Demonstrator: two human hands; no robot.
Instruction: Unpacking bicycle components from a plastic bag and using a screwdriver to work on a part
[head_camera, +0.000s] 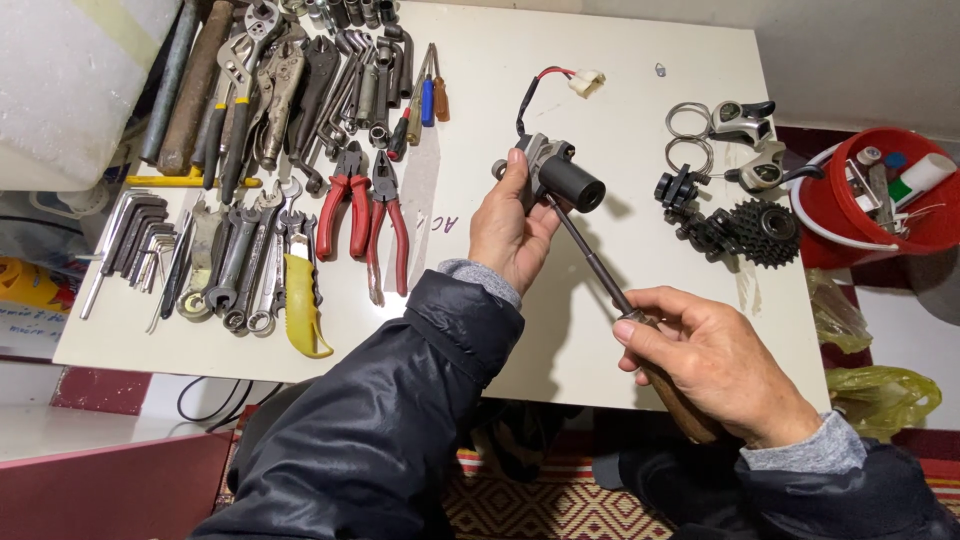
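two hands, a throttle grip and a screwdriver over the white surface

head view: the left hand is raised above the white surface, wrist bent back, its fingers closed around a grey throttle grip with a black barrel end. a black wire runs up from the grip to a white connector lying on the surface. the left forearm, in a dark padded sleeve with a grey cuff, comes up from the lower middle of the frame.

the right hand sits lower and to the right, palm turned down, fingers curled tight around the wooden handle of a screwdriver. the thumb lies along the top near the ferrule. the thin dark shaft slants up and left, and its tip meets the underside of the throttle grip just beside the left thumb.

on the left of the surface lie red-handled pliers, a row of spanners, hex keys and a yellow-handled tool. to the right rest a black sprocket cluster and two shifter levers. a red bucket stands just past the right edge.
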